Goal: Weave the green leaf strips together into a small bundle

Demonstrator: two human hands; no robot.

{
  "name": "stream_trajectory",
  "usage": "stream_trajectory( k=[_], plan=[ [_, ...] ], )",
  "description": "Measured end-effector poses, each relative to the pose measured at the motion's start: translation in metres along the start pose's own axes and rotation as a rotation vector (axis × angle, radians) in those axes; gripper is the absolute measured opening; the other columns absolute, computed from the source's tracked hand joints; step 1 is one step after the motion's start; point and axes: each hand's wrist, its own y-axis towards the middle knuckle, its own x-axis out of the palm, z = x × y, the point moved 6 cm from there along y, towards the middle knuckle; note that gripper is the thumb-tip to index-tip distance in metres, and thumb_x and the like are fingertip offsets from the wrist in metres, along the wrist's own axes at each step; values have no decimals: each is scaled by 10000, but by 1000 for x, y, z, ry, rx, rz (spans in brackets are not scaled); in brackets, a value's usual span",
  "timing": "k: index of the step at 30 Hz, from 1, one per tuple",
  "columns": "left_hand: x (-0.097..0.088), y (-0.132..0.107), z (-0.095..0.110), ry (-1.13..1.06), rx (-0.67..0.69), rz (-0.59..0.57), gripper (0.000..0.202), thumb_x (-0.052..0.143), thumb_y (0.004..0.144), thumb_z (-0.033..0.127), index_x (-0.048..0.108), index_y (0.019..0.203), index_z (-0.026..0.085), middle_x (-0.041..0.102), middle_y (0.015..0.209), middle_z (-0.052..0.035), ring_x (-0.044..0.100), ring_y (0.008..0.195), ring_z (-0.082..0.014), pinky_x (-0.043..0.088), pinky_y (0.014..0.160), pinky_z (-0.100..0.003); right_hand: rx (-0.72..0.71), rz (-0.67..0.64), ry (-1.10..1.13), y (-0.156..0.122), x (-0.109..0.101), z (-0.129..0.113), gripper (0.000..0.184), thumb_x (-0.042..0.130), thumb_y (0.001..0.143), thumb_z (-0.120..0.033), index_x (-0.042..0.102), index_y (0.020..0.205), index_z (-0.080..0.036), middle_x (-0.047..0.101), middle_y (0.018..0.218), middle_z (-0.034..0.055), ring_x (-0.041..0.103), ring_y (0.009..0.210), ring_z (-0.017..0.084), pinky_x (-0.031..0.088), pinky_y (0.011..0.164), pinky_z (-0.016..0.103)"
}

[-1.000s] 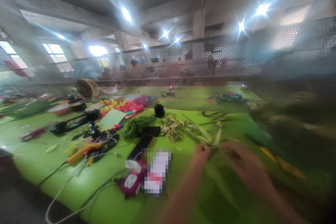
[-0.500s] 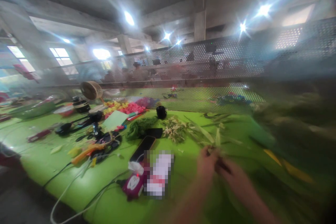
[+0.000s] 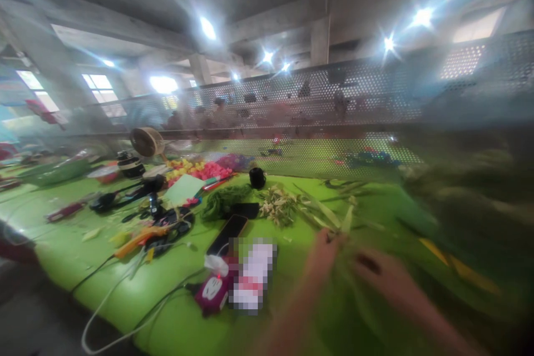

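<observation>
My left hand is closed around the base of some long, narrow pale-green leaves that stick up past the fingers. To its right, slightly apart, is my right hand. Its fingers are curled with a dark gap between them; motion blur hides what they hold, if anything. Blurred green strips hang between and below the hands. A loose pile of pale, yellowish-green pieces lies beyond the left hand on the green table, with more long leaves beside it.
Left of my hands are a phone, a purple tissue pack and a pixelated pale item. An orange-handled tool, cables and a fan are farther left. A perforated screen runs behind the table; a large dark-green mass fills the right.
My right hand has moved right and away from the left hand, widening the gap between them. My left hand stays nearly in place, still holding the leaves.
</observation>
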Motion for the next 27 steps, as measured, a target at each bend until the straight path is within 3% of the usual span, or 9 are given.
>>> stream_trajectory(
  k=[4, 9, 17, 20, 25, 27],
  plan=[
    [12, -5, 0, -25, -16, -117, 289, 705, 655, 420, 660, 767, 157, 605, 704, -26, 519, 662, -146, 400, 626, -237, 123, 275, 152, 3, -31, 5, 291, 544, 749, -472, 649, 828, -212, 710, 805, 24, 640, 781, 209, 474, 710, 292],
    [25, -13, 0, 9, -11, -201, 243, 714, 645, 383, 681, 724, 156, 634, 686, -39, 547, 695, -170, 425, 651, -243, 197, 302, 212, 2, -31, 2, 280, 595, 682, -470, 666, 700, -200, 716, 713, 35, 645, 728, 238, 470, 671, 311],
    [27, -21, 11, 55, -5, -293, 278, 716, 637, 348, 700, 840, 159, 641, 743, -35, 527, 665, -142, 403, 612, -220, 286, 473, 162, -3, -47, 8, 288, 585, 638, -492, 582, 540, -222, 620, 552, 3, 569, 595, 193, 437, 589, 295],
    [23, -16, 6, -18, -58, -247, 325, 708, 646, 395, 685, 857, 150, 615, 707, -26, 506, 617, -124, 395, 598, -223, 288, 425, 248, 0, -41, 17, 302, 577, 650, -521, 629, 633, -224, 636, 607, -1, 572, 626, 188, 443, 587, 283],
    [13, -6, 0, -138, -47, -147, 344, 730, 613, 444, 647, 771, 150, 596, 674, -23, 503, 606, -123, 387, 588, -225, 200, 92, 304, 8, -10, 19, 357, 573, 693, -558, 676, 699, -217, 672, 680, 14, 593, 685, 181, 443, 598, 267],
    [13, -5, -1, -131, -48, -139, 338, 731, 609, 453, 633, 735, 154, 588, 668, -22, 495, 602, -120, 373, 576, -223, 174, 90, 290, 9, -6, 19, 352, 589, 688, -539, 681, 683, -199, 665, 652, 18, 590, 668, 179, 445, 602, 273]
  ],
)
